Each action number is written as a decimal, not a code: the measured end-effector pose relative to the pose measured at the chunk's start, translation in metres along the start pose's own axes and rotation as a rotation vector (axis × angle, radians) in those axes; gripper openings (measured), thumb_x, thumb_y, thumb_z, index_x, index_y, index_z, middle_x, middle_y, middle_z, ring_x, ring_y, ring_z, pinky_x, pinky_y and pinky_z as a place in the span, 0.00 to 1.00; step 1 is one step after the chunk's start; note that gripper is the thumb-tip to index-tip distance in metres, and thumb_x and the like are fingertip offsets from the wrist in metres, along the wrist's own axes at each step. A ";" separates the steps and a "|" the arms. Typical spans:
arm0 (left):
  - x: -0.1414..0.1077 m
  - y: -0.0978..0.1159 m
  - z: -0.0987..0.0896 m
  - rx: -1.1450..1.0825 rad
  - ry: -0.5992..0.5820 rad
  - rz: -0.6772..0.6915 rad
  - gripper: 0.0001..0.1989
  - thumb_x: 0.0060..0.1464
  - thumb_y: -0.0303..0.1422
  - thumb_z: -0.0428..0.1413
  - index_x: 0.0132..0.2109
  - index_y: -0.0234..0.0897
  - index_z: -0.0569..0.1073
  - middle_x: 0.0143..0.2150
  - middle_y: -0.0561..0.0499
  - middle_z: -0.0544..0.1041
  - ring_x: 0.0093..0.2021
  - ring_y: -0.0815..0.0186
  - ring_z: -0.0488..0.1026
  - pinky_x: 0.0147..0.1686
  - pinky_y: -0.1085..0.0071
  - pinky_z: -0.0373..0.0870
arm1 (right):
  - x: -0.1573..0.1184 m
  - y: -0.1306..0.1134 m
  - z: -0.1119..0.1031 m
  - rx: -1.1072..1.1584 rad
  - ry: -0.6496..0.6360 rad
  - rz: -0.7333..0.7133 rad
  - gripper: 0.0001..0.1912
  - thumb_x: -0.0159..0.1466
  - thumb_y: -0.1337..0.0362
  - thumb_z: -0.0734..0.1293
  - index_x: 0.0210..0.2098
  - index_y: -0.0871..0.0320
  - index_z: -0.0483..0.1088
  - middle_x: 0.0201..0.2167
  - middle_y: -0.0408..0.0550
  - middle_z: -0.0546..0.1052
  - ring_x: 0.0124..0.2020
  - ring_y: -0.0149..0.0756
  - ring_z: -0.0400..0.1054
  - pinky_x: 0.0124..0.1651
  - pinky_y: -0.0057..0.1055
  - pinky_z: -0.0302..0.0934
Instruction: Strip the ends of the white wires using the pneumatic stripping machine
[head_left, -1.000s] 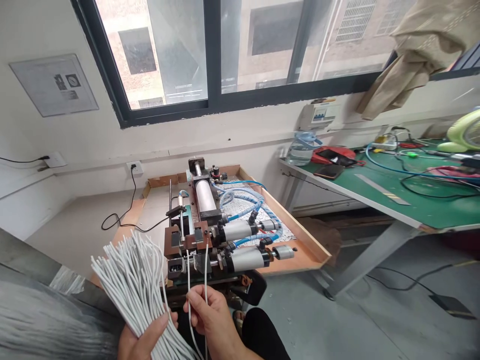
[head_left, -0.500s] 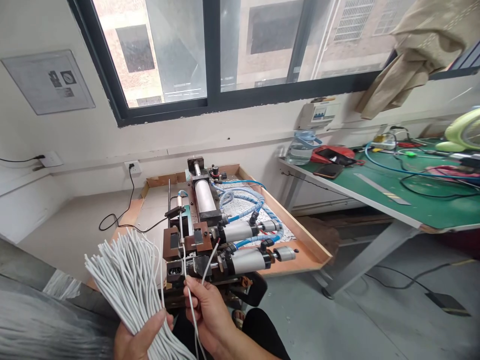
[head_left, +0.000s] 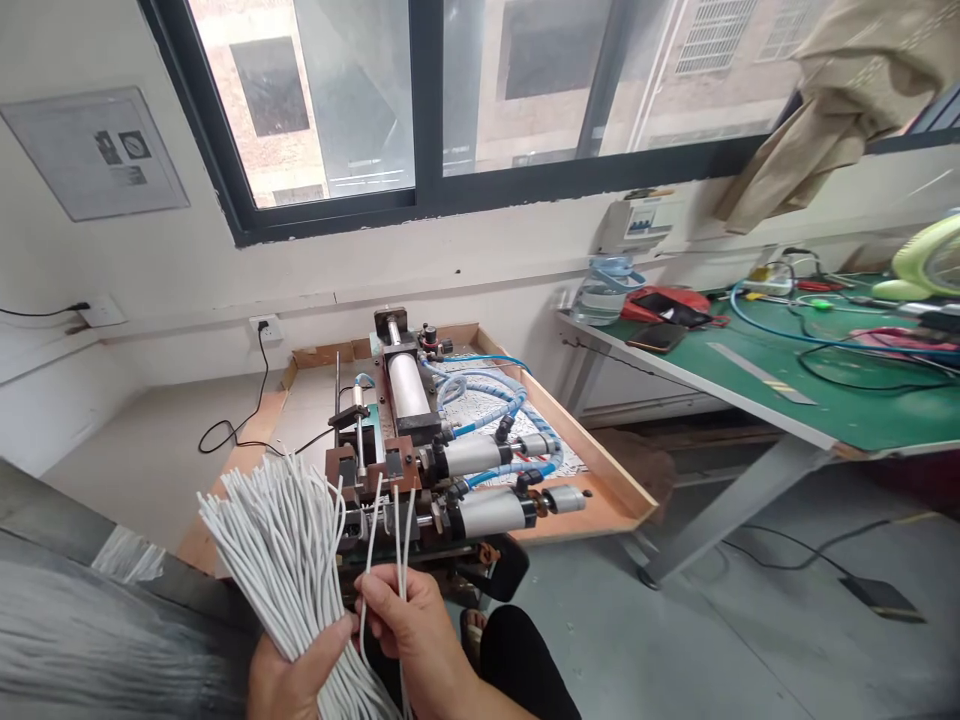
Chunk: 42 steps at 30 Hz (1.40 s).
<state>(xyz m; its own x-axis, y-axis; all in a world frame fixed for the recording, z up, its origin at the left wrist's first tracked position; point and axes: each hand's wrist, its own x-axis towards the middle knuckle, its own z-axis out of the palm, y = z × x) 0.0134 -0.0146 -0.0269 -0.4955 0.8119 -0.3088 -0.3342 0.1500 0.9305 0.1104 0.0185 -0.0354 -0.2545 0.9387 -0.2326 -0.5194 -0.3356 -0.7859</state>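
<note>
My left hand (head_left: pixel 304 675) is wrapped round a thick bundle of white cables (head_left: pixel 281 560), their cut ends fanned upward. Close beside it, my right hand (head_left: pixel 412 630) pinches a few separate white cables (head_left: pixel 398 540) whose tips point up. Those tips are in front of the brown jaw blocks (head_left: pixel 397 464) of a pneumatic machine (head_left: pixel 409 385); whether any touches the blocks I cannot tell. The fingertips of my right hand are partly hidden behind its thumb. Silver cylinders (head_left: pixel 491 510) lie just beyond the right hand.
Blue air hoses (head_left: pixel 517 405) curl behind the cylinders inside a wooden-edged tray (head_left: pixel 611 515). At right stands a green-topped table (head_left: pixel 720 385) with a water jug (head_left: pixel 604 290), a phone (head_left: pixel 658 337) and cables. Plastic-wrapped material (head_left: pixel 97 640) is at lower left. A foot pedal (head_left: pixel 881 597) lies on the floor.
The right hand's cable tips have come away from the machine's jaws, and more strands now stand apart in that hand. The bundle and left hand have shifted right, closer to the right hand.
</note>
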 end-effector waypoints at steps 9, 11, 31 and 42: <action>0.007 0.003 -0.006 -0.054 0.010 -0.143 0.14 0.25 0.31 0.65 0.25 0.31 0.72 0.19 0.48 0.75 0.22 0.60 0.71 0.24 0.66 0.67 | 0.006 -0.001 -0.008 0.076 0.030 0.045 0.14 0.47 0.58 0.69 0.23 0.65 0.69 0.14 0.38 0.62 0.13 0.18 0.47 0.16 0.20 0.34; 0.006 0.004 -0.005 -0.043 -0.006 -0.126 0.13 0.27 0.31 0.64 0.25 0.31 0.72 0.18 0.48 0.74 0.21 0.61 0.70 0.24 0.68 0.66 | 0.009 -0.003 -0.007 0.094 0.040 0.064 0.13 0.46 0.59 0.69 0.23 0.65 0.69 0.13 0.37 0.61 0.13 0.19 0.47 0.16 0.20 0.34; 0.003 0.006 -0.009 -0.169 -0.048 -0.232 0.16 0.27 0.30 0.65 0.30 0.30 0.75 0.26 0.41 0.77 0.31 0.53 0.74 0.32 0.62 0.69 | -0.002 0.003 -0.011 0.020 0.025 -0.010 0.15 0.48 0.57 0.69 0.23 0.64 0.65 0.16 0.42 0.67 0.14 0.20 0.51 0.16 0.20 0.36; 0.004 0.009 -0.005 -0.077 -0.083 -0.076 0.12 0.28 0.31 0.64 0.25 0.31 0.73 0.17 0.49 0.73 0.19 0.65 0.69 0.22 0.70 0.66 | 0.007 -0.005 -0.007 0.104 0.018 0.092 0.11 0.46 0.61 0.68 0.21 0.63 0.66 0.13 0.38 0.64 0.12 0.20 0.48 0.15 0.20 0.37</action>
<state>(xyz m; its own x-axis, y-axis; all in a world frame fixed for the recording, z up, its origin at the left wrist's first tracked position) 0.0045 -0.0127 -0.0206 -0.3990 0.8443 -0.3577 -0.4304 0.1720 0.8861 0.1167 0.0273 -0.0370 -0.2909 0.9043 -0.3123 -0.5763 -0.4262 -0.6973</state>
